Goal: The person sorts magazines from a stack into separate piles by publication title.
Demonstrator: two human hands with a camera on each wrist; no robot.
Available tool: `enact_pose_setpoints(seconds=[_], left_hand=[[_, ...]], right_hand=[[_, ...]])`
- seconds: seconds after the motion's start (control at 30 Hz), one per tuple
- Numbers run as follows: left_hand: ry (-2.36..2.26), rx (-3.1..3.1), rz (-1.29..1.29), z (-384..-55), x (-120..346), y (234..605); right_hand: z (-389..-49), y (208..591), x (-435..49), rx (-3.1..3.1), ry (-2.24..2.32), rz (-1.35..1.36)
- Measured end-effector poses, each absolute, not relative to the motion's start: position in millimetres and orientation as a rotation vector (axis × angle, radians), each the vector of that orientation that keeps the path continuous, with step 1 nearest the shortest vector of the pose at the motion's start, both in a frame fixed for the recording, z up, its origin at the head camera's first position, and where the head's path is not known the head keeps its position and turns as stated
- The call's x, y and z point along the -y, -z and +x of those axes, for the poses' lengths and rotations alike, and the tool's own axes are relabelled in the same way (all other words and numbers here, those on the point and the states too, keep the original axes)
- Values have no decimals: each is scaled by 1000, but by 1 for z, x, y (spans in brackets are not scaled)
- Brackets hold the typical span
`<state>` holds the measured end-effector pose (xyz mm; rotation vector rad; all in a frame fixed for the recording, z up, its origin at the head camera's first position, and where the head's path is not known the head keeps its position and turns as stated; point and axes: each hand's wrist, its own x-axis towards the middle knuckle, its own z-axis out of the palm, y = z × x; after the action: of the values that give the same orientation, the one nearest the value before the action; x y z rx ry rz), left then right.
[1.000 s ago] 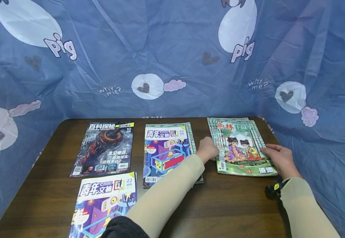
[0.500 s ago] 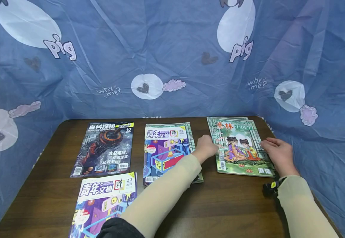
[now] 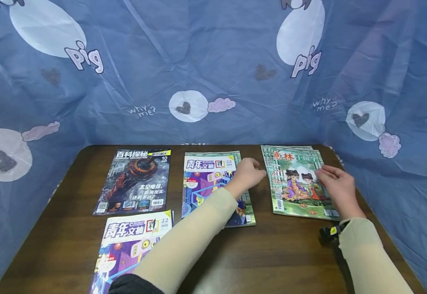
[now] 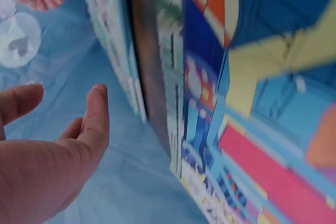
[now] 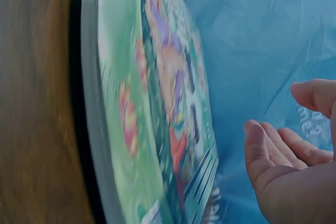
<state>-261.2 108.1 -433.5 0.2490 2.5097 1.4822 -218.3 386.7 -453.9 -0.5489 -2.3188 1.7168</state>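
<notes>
A green magazine (image 3: 290,206) with two illustrated children on its cover lies atop a stack at the right of the table. My right hand (image 3: 337,188) hovers over its right edge, covering part of the cover. Thumb and fingers of that hand (image 5: 294,169) stand apart with nothing between them in the right wrist view. My left hand (image 3: 247,176) is between the two stacks, above the right side of the middle one, whose top is a purple magazine (image 3: 207,177). In the left wrist view the left hand (image 4: 58,156) has loosely bent fingers, a spread thumb and no object.
A dark magazine (image 3: 134,183) lies at the back left of the brown wooden table (image 3: 257,261). Nearer the front left is another purple magazine (image 3: 125,241), partly covered by my left sleeve. Blue patterned cloth (image 3: 213,61) surrounds the table at the back and sides.
Both hands have come away from the sides of the green magazine stack. The left moved left toward the middle stack; the right rose and shifted inward. The head view turned slightly left.
</notes>
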Motion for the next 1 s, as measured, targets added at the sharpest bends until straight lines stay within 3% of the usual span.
enact_pose_setpoints(seconds=[0.33, 0.63, 1.0], left_hand=[[-1564, -2539, 277, -254, -74, 422], [-1630, -2610, 245, -244, -27, 415], [-1671, -2678, 163, -224, 32, 414]], right_hand=[[-216, 436, -347, 2472, -1604, -400], [-211, 428, -311, 2435, -1734, -167], [-208, 426, -276, 2401, -1848, -70]])
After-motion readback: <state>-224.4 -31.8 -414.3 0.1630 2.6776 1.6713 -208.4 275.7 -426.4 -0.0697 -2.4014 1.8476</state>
